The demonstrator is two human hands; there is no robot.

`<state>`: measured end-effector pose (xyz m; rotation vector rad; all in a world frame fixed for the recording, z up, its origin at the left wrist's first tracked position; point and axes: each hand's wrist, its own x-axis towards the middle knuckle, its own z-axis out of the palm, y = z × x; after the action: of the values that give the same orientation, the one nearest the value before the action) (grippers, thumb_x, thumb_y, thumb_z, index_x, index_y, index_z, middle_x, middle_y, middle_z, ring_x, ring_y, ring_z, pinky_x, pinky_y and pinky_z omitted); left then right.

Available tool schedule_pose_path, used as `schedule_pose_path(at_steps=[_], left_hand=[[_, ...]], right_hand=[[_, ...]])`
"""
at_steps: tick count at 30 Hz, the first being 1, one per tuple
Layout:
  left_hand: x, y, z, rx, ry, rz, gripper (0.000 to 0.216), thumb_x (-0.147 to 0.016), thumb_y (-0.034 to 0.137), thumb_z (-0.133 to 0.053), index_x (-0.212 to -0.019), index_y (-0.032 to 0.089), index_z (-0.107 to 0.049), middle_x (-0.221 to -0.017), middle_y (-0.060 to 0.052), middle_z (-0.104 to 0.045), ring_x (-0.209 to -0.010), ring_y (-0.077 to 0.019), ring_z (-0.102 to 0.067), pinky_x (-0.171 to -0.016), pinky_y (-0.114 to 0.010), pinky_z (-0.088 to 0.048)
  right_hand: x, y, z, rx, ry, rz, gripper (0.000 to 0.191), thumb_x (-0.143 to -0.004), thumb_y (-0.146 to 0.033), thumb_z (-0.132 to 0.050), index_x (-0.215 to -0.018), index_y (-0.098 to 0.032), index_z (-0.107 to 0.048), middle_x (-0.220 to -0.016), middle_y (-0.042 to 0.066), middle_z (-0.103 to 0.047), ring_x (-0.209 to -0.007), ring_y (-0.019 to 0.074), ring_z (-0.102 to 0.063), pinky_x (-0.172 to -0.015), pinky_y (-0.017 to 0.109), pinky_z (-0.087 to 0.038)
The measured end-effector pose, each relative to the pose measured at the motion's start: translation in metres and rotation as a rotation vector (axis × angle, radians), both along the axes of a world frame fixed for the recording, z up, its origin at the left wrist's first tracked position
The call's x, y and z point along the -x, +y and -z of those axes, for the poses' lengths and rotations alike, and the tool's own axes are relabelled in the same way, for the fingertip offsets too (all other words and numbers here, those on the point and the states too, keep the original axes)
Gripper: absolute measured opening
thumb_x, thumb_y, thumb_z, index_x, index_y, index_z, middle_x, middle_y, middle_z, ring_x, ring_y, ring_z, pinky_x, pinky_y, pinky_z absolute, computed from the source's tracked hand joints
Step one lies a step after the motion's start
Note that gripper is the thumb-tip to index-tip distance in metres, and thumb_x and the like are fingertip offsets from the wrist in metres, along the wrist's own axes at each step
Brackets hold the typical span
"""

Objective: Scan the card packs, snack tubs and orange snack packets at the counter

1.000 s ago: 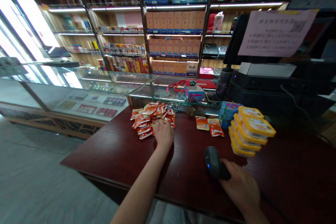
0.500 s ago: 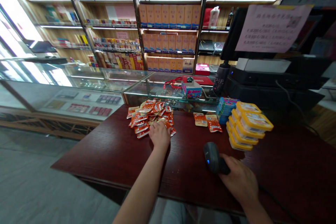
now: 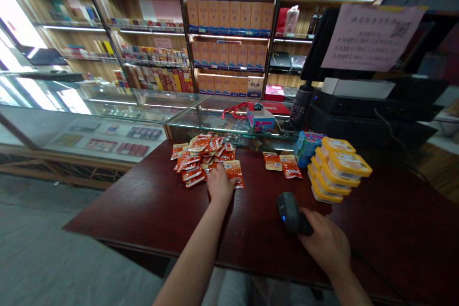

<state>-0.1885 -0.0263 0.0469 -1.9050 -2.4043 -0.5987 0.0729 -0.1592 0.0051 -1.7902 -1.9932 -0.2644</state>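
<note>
My left hand [image 3: 220, 185] is at the front right of a heap of orange-and-cream snack packets [image 3: 195, 158]. Its thumb lies over one snack packet [image 3: 234, 169] at the heap's right edge, with the fingers curled beside it; the fingertips are partly hidden. My right hand [image 3: 328, 241] is wrapped round the handle of a dark barcode scanner [image 3: 289, 211] with a blue light, held over the brown table [image 3: 150, 210]. Two more snack packets [image 3: 282, 164] lie apart, right of the heap.
Yellow-lidded plastic boxes [image 3: 346, 165] are stacked on the right, beside a pile of blue packs [image 3: 305, 148]. A glass display counter [image 3: 215, 110] borders the table's far side, carrying a colourful small box [image 3: 261, 119]. A monitor [image 3: 319, 48] with a paper notice stands back right.
My left hand has shifted slightly right and closer to me, and one packet now sticks out at the heap's right. The right hand keeps the scanner almost in place; the view has tilted slightly.
</note>
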Motion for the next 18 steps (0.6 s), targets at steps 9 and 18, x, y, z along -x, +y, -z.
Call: schedule_pose_path(at_steps=[9,18], left_hand=[[0.008,0.003,0.001,0.039,-0.19,0.057,0.046,-0.066,0.044,-0.076,-0.099,0.016,-0.062,-0.099,-0.01,-0.064,-0.097,-0.0248,-0.059,-0.085,-0.032,-0.041],[0.007,0.01,0.017,-0.123,-0.784,0.303,0.037,-0.06,0.024,-0.077,-0.09,0.017,-0.056,-0.08,0.0,-0.063,-0.073,-0.0158,-0.06,-0.069,-0.027,-0.046]], right_hand=[[0.001,-0.001,-0.001,-0.012,-0.005,-0.004,0.031,-0.079,-0.019,-0.05,-0.109,-0.022,-0.058,-0.093,0.004,-0.07,-0.086,0.0228,-0.065,-0.073,0.031,-0.044],[0.005,0.001,-0.013,0.092,0.058,0.039,0.031,-0.078,-0.022,-0.053,-0.108,-0.023,-0.062,-0.102,0.006,-0.071,-0.088,0.024,-0.067,-0.073,0.032,-0.047]])
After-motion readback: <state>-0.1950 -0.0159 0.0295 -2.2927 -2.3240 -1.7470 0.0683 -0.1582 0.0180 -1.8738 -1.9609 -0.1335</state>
